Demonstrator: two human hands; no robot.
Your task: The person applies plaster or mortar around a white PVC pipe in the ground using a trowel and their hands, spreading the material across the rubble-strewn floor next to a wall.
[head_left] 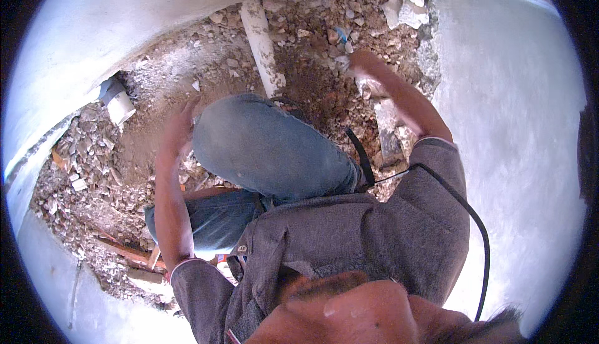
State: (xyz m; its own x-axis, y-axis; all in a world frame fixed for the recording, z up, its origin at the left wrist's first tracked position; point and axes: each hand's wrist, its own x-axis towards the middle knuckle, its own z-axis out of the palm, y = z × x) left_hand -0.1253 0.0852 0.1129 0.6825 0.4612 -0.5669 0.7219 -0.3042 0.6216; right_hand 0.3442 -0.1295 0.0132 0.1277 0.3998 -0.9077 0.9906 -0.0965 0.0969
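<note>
My right hand (367, 64) reaches down to the rubble (306, 32) beyond my bent knee. A small whitish piece (342, 61) is at its fingertips, and a blue scrap (341, 34) lies just past them. Blur hides whether the fingers grip that piece. My left hand (181, 122) is low beside the knee, over bare brown soil (146, 119). Its fingers are smeared, and nothing held can be made out. Between my two hands, a dirt-spattered white pipe (259, 41) runs from the far wall toward my knee.
A white pipe stub with a grey end (117, 102) sticks out at the left wall. Large white chunks (405, 12) lie at the far right. Pale walls (505, 113) enclose the pit. Reddish wood strips (128, 250) lie lower left. A black cable (465, 203) hangs by my right shoulder.
</note>
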